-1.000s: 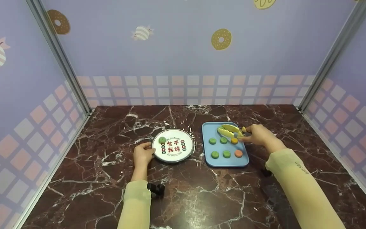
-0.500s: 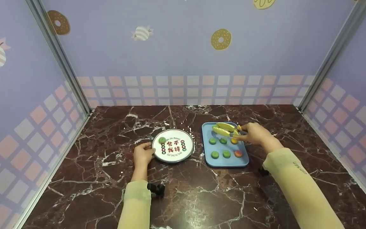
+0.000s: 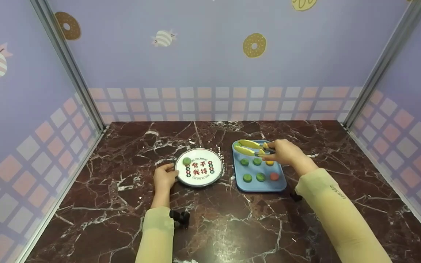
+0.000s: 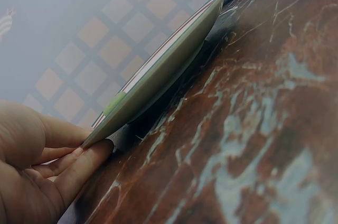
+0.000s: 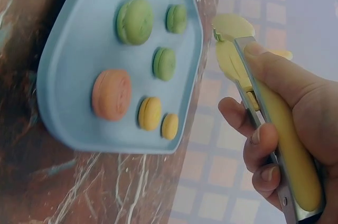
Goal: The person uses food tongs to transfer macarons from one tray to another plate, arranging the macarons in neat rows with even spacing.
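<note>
In the head view my left hand (image 3: 165,178) pinches the left rim of a round white plate (image 3: 217,167) with red characters. The left wrist view shows thumb and fingers around the plate's edge (image 4: 174,60). One green macaron (image 3: 186,161) lies on the plate. My right hand (image 3: 287,153) grips yellow-tipped tongs (image 3: 244,151) above the far part of the blue tray (image 3: 254,187). Between the tong tips is a green macaron (image 3: 236,145), mostly covered by them in the right wrist view. Green macarons (image 5: 134,21), an orange one (image 5: 111,94) and yellow ones (image 5: 150,113) sit on the tray.
The plate and tray stand apart on a dark red marbled tabletop (image 3: 210,226). Purple printed walls (image 3: 210,65) enclose its back and sides, with metal posts in the corners. A black wrist camera (image 3: 179,217) sits at the left sleeve.
My right hand has moved left across the tray with the tongs, carrying the green macaron from mid-tray to the tray's far left corner. The left hand and plate have stayed put.
</note>
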`<control>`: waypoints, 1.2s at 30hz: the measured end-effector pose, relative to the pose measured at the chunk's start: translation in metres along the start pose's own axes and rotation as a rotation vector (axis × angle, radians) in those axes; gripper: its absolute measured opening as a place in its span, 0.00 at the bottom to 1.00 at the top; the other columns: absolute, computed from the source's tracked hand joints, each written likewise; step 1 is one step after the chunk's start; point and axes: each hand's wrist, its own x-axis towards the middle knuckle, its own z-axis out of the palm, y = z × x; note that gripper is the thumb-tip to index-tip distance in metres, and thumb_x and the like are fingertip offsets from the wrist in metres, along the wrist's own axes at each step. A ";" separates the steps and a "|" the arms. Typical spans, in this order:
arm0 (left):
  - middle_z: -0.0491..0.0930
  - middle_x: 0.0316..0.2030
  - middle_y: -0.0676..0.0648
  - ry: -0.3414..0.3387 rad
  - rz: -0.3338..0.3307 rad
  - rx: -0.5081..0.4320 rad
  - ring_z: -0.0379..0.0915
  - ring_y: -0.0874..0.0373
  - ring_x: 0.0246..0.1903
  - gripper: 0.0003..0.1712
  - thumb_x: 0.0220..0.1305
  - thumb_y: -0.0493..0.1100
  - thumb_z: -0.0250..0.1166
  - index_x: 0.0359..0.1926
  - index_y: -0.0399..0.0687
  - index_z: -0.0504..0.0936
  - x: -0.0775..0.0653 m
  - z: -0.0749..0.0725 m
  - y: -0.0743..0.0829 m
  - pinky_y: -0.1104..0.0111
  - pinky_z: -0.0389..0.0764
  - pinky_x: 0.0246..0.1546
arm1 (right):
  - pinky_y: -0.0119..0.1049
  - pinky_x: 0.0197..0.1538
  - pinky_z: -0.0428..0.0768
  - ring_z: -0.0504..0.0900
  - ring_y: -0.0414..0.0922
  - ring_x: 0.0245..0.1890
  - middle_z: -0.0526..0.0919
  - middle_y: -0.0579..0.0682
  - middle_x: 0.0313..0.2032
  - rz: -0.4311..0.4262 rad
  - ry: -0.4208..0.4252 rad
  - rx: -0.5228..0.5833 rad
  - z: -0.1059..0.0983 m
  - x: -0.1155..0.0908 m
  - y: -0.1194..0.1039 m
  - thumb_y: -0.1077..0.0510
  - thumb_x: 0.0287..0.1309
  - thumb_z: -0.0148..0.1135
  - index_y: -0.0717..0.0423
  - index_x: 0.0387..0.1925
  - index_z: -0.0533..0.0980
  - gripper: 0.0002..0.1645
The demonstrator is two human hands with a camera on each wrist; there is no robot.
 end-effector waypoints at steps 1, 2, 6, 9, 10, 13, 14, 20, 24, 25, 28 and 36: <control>0.80 0.59 0.28 0.000 -0.002 0.001 0.83 0.37 0.54 0.24 0.67 0.31 0.65 0.63 0.29 0.79 0.000 0.000 0.000 0.61 0.91 0.43 | 0.49 0.40 0.83 0.86 0.55 0.39 0.89 0.61 0.43 0.005 -0.005 -0.004 0.000 0.000 -0.002 0.42 0.61 0.72 0.61 0.51 0.84 0.28; 0.80 0.59 0.28 0.001 -0.004 0.002 0.83 0.37 0.53 0.24 0.67 0.31 0.65 0.63 0.30 0.79 -0.001 0.000 0.000 0.61 0.91 0.43 | 0.52 0.45 0.84 0.87 0.57 0.45 0.88 0.62 0.49 0.008 -0.010 -0.005 -0.001 0.001 -0.005 0.42 0.62 0.72 0.61 0.56 0.83 0.31; 0.80 0.58 0.28 0.006 0.002 0.001 0.83 0.37 0.54 0.23 0.67 0.30 0.65 0.63 0.29 0.79 0.000 0.001 0.001 0.61 0.91 0.43 | 0.59 0.57 0.83 0.84 0.62 0.57 0.83 0.64 0.60 0.015 -0.036 0.004 -0.001 0.003 -0.014 0.41 0.63 0.71 0.60 0.66 0.77 0.38; 0.80 0.58 0.28 0.009 0.006 0.001 0.82 0.37 0.56 0.23 0.66 0.30 0.65 0.62 0.29 0.79 0.000 0.001 0.002 0.62 0.91 0.43 | 0.59 0.58 0.84 0.85 0.61 0.56 0.83 0.64 0.61 -0.001 -0.041 0.012 -0.001 0.005 -0.020 0.41 0.62 0.71 0.60 0.66 0.77 0.38; 0.80 0.58 0.28 0.010 0.005 0.003 0.82 0.37 0.57 0.23 0.66 0.30 0.66 0.62 0.30 0.79 0.000 0.001 0.002 0.62 0.91 0.43 | 0.57 0.55 0.85 0.86 0.59 0.52 0.84 0.63 0.59 -0.008 -0.042 0.013 0.000 0.006 -0.023 0.41 0.62 0.71 0.59 0.65 0.78 0.37; 0.80 0.58 0.28 0.008 0.002 0.004 0.81 0.37 0.57 0.24 0.66 0.30 0.66 0.63 0.30 0.79 0.000 0.001 0.002 0.62 0.91 0.43 | 0.48 0.42 0.86 0.89 0.52 0.37 0.89 0.60 0.48 -0.019 -0.050 0.038 0.002 0.008 -0.029 0.42 0.63 0.71 0.57 0.62 0.80 0.33; 0.80 0.58 0.28 0.007 -0.001 0.005 0.81 0.37 0.57 0.24 0.67 0.30 0.66 0.63 0.30 0.79 0.001 0.001 0.002 0.62 0.91 0.43 | 0.45 0.37 0.85 0.87 0.49 0.32 0.90 0.59 0.45 -0.022 -0.056 0.048 0.003 0.008 -0.030 0.42 0.63 0.71 0.57 0.60 0.82 0.31; 0.80 0.59 0.28 0.003 -0.007 0.006 0.81 0.37 0.57 0.24 0.67 0.31 0.66 0.63 0.31 0.79 0.001 0.000 0.002 0.62 0.91 0.43 | 0.38 0.31 0.80 0.83 0.43 0.27 0.91 0.54 0.39 -0.041 -0.057 0.069 0.008 0.012 -0.041 0.42 0.63 0.71 0.55 0.54 0.84 0.27; 0.80 0.58 0.28 0.004 -0.008 0.007 0.81 0.37 0.57 0.24 0.67 0.31 0.66 0.63 0.31 0.79 0.000 0.000 0.001 0.62 0.91 0.42 | 0.44 0.38 0.84 0.86 0.44 0.31 0.91 0.53 0.40 -0.074 -0.038 0.061 0.011 0.014 -0.048 0.41 0.61 0.72 0.55 0.55 0.84 0.28; 0.80 0.58 0.28 0.004 -0.006 0.007 0.81 0.37 0.57 0.24 0.67 0.31 0.66 0.63 0.30 0.79 0.000 0.000 0.001 0.62 0.91 0.42 | 0.44 0.38 0.84 0.86 0.44 0.30 0.91 0.52 0.38 -0.083 -0.035 0.058 0.012 0.015 -0.050 0.41 0.61 0.72 0.55 0.53 0.84 0.27; 0.80 0.58 0.28 0.000 -0.009 0.000 0.81 0.37 0.57 0.24 0.67 0.30 0.65 0.63 0.30 0.78 0.000 0.000 0.001 0.63 0.91 0.42 | 0.40 0.34 0.80 0.83 0.41 0.26 0.90 0.50 0.34 -0.106 -0.026 0.059 0.014 0.015 -0.056 0.41 0.60 0.73 0.53 0.44 0.85 0.22; 0.80 0.58 0.27 -0.002 -0.014 -0.017 0.81 0.37 0.57 0.24 0.67 0.29 0.65 0.63 0.28 0.78 0.001 0.001 0.000 0.63 0.91 0.42 | 0.34 0.29 0.73 0.78 0.40 0.23 0.89 0.51 0.31 -0.129 -0.059 0.086 0.020 0.020 -0.073 0.43 0.62 0.71 0.49 0.33 0.82 0.15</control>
